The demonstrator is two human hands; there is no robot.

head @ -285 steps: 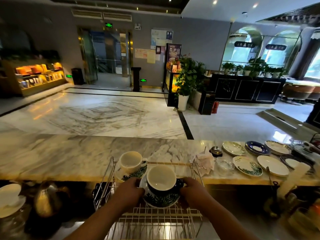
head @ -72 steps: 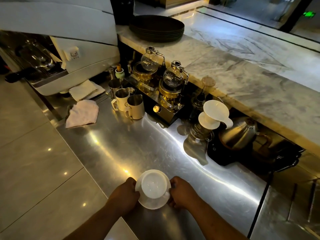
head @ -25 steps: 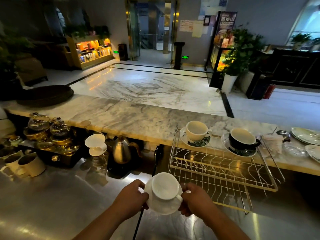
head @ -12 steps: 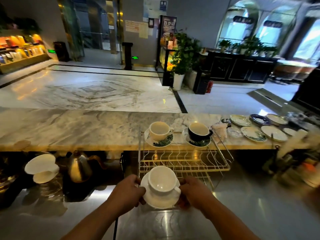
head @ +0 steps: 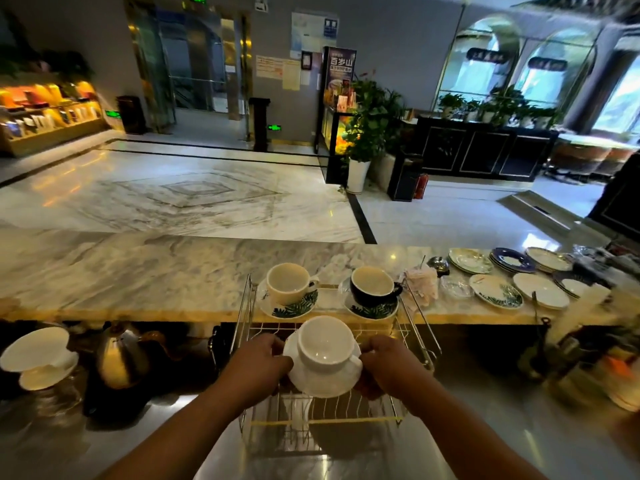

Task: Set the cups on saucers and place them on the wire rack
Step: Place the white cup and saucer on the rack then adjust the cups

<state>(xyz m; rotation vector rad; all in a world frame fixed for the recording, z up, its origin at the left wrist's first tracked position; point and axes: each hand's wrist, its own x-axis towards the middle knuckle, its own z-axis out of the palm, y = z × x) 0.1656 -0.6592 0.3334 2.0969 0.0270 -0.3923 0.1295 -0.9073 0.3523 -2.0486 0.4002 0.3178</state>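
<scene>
The white cup [head: 325,344] stands upright on the white saucer [head: 323,384] in the lower centre of the frame. It is carried in the air over the near part of the wire rack [head: 346,410]. The left hand [head: 258,367] grips the saucer's left rim and the right hand [head: 388,370] its right rim, fingers curled round the edge. The cup's handle points toward the right hand.

The step in hand looks like the set-down. To do it well, the saucer should stay level so that the cup does not slide. It should come down in the free near part of the rack, short of the two sets already there. The rack's upright wires may tip a flat saucer, so I would test that it sits steady before either hand lets go, then release both sides together.

Just above, at centre, a cream cup [head: 287,284] sits on a leaf-print saucer [head: 294,308], and beside it a dark cup [head: 372,285] sits on a second leaf-print saucer [head: 372,311]. Both are at the rack's far end, by the edge of the marble counter [head: 138,268].

Counted: three cups, three saucers under them, one rack, two hands. At middle right the counter holds spare plates [head: 495,296] in about six spots; some are stacked, so I cannot tell their total. One kettle [head: 121,358] stands at lower left.
</scene>
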